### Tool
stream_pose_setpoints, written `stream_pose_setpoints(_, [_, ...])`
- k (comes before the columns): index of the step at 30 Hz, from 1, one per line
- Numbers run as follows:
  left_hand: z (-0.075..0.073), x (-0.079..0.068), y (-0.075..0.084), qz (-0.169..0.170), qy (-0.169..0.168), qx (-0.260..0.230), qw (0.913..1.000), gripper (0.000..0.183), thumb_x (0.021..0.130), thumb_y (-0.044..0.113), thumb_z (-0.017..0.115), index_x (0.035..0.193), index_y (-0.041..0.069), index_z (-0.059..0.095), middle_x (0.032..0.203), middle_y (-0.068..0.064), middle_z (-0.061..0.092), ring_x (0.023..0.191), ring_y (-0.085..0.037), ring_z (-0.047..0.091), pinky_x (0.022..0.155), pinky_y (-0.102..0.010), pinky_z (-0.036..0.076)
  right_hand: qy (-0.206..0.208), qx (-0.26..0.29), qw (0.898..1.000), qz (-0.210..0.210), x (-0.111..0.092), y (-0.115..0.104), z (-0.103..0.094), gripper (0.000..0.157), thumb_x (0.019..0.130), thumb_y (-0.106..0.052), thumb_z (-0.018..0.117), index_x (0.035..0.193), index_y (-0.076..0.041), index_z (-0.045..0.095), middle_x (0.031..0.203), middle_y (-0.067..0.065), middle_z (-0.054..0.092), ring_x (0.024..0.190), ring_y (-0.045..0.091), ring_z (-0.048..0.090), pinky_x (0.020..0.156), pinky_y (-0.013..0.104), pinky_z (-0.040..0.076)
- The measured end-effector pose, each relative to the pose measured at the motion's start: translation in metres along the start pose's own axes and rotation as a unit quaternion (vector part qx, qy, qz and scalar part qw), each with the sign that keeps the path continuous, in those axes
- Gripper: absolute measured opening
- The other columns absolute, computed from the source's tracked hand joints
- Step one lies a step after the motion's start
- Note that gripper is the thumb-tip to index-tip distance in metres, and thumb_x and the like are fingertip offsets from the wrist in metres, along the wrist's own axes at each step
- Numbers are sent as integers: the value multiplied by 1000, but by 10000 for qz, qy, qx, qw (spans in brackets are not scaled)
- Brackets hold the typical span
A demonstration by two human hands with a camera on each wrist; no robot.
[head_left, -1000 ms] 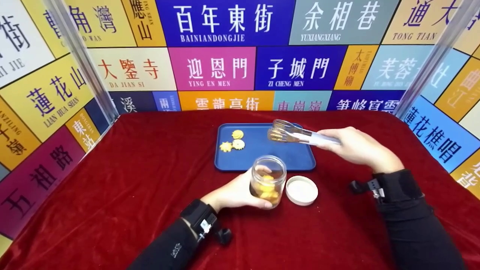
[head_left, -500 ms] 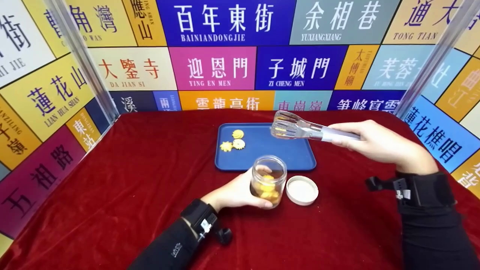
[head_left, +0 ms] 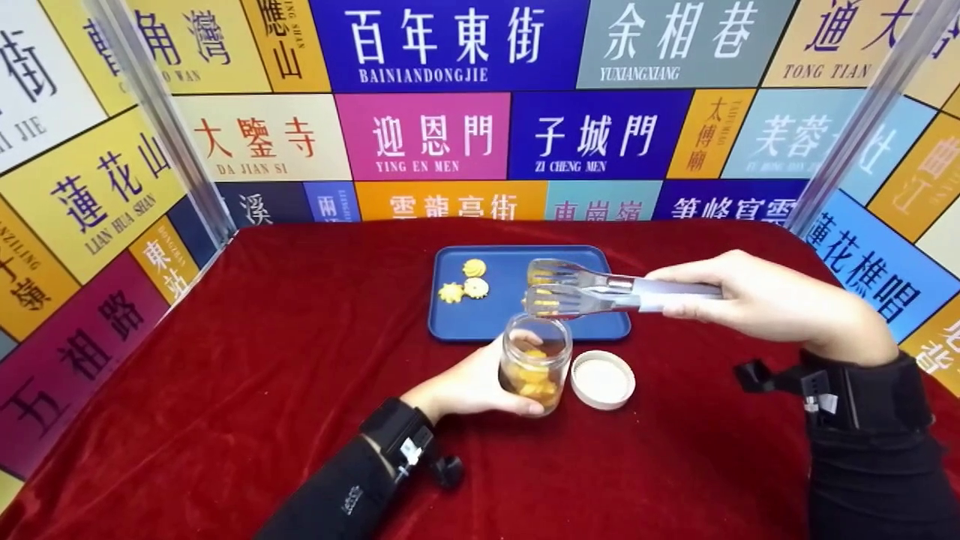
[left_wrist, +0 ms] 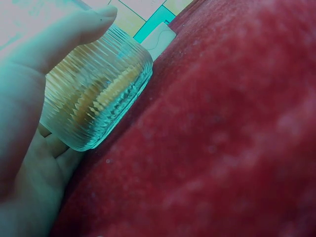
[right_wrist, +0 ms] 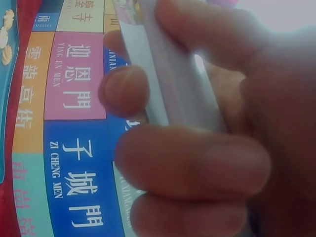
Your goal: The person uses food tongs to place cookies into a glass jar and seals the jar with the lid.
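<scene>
My left hand (head_left: pixel 469 382) grips a clear glass jar (head_left: pixel 537 352) by its side, thumb in front. Yellow cookies (head_left: pixel 534 379) lie inside the jar; the left wrist view shows its ribbed glass (left_wrist: pixel 108 94) with cookies behind it. In my right hand (head_left: pixel 765 296) I hold metal tongs (head_left: pixel 600 291) with pale handles, their slotted heads parted just above and behind the jar's mouth. The right wrist view shows fingers (right_wrist: pixel 187 158) wrapped round the tongs' handle (right_wrist: pixel 173 79). Three cookies (head_left: pixel 474 287) sit on the left part of a blue tray (head_left: pixel 495 324).
A white jar lid (head_left: pixel 602 380) lies on the red cloth (head_left: pixel 300 337) just right of the jar. The tray lies behind the jar. A wall of coloured name panels (head_left: pixel 420 139) stands at the back, with metal posts (head_left: pixel 169 120) at the corners.
The tongs first rose and shifted right, then came down and left toward the jar, their heads parting wider. The left hand and jar stay in place.
</scene>
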State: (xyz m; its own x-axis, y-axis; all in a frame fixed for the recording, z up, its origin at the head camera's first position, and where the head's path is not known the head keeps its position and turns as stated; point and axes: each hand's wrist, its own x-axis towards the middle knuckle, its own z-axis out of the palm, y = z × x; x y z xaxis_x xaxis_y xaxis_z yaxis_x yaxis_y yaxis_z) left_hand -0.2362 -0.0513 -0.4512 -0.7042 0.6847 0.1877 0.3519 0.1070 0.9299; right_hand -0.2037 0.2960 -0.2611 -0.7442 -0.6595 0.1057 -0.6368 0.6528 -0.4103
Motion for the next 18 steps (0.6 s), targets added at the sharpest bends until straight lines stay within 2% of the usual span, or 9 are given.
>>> stream_pose_setpoints(4, [0,1,0,149,-61,-43,9999,90,78,14,95,150,3,41,135,2,67,126,-13,63,115,-32,45,-146,-125,9998,-20,1,-1,2,28,105,-38,69,133,-37,72,99,-19,72,83,8,65,71,26,51])
stream_pose_setpoints(8, [-1,2,0,316,-98,25,9995,92,78,17,96,153,16,43,139,3,66,128,-14,62,117,-34,44,-317,-246,9992,73,4,-1,5,31,103,-42,71,133,-35,73,105,-19,72,85,7,64,73,26,52])
stream_pose_setpoints(11, [-1,1,0,272,-56,150,9995,91,77,20,97,152,25,44,138,6,66,127,-12,62,116,-34,45,-371,-310,9988,114,5,-1,7,32,103,-43,71,133,-34,74,105,-18,72,86,6,64,75,26,53])
stream_pose_setpoints(18, [-1,0,0,185,-16,286,9994,91,78,23,97,151,27,43,139,9,65,128,-11,62,116,-34,45,-453,-255,9986,118,7,0,8,33,102,-46,70,133,-36,73,105,-18,72,85,7,64,74,26,52])
